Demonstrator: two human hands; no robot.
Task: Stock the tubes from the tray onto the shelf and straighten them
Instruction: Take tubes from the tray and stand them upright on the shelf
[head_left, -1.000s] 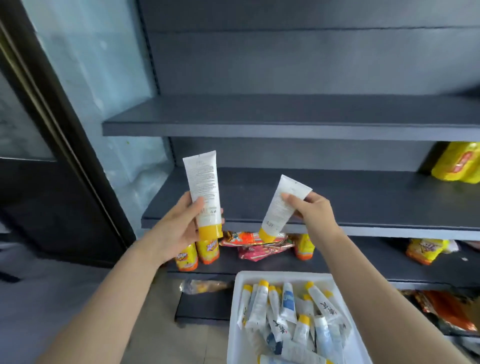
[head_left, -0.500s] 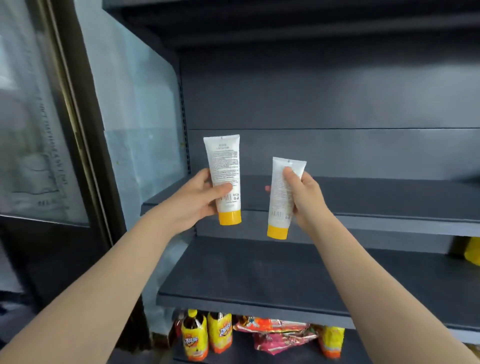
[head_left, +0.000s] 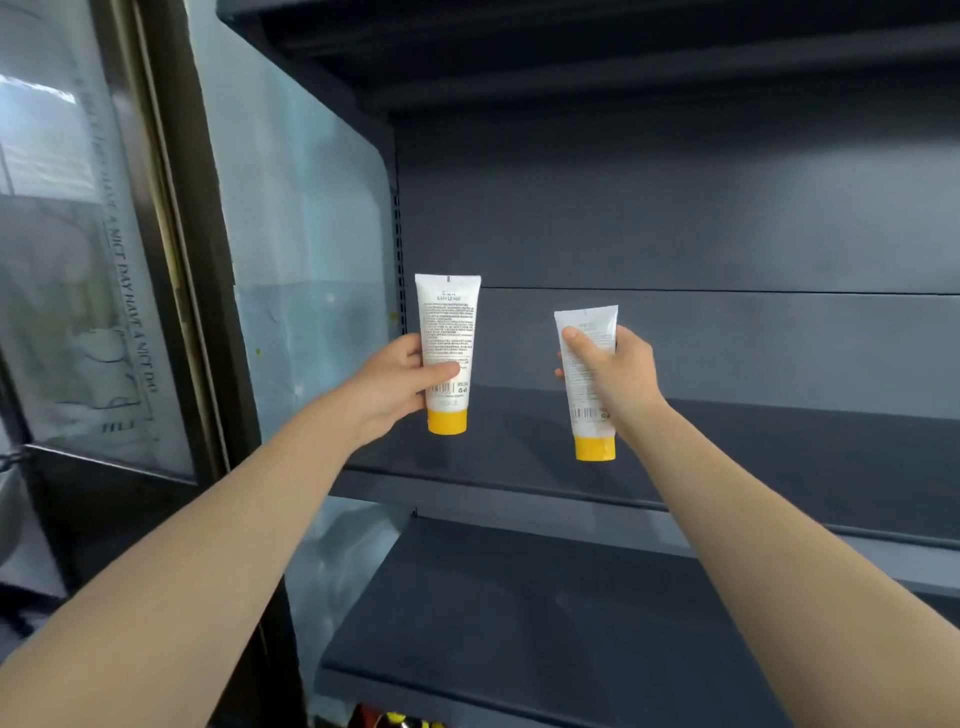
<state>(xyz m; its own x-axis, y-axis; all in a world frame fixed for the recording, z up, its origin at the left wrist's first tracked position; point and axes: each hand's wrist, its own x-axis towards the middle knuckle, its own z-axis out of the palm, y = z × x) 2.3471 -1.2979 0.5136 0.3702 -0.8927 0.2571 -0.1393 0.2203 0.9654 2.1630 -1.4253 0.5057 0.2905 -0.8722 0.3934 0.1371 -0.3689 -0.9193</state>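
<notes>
**Raised: left tube and right tube now over the upper shelf**

Both tubes have come up and forward. Half a second ago I held them level with the shelf's near edge; now they hang above its dark board. The tray has dropped out of sight below me.

My left hand grips the left tube low on its body, thumb across the printed back. It is upright with the yellow cap down, close to the glass side panel. My right hand is wrapped round the middle of the right tube, also cap down and leaning slightly. That tube sits a little lower, and the two are well apart.

Neither cap looks to be touching the board yet.

I judge this as the start of placing: lower each tube until its cap stands on the shelf, let go, then square them. Standing on narrow caps, they may tip as I release.
</notes>
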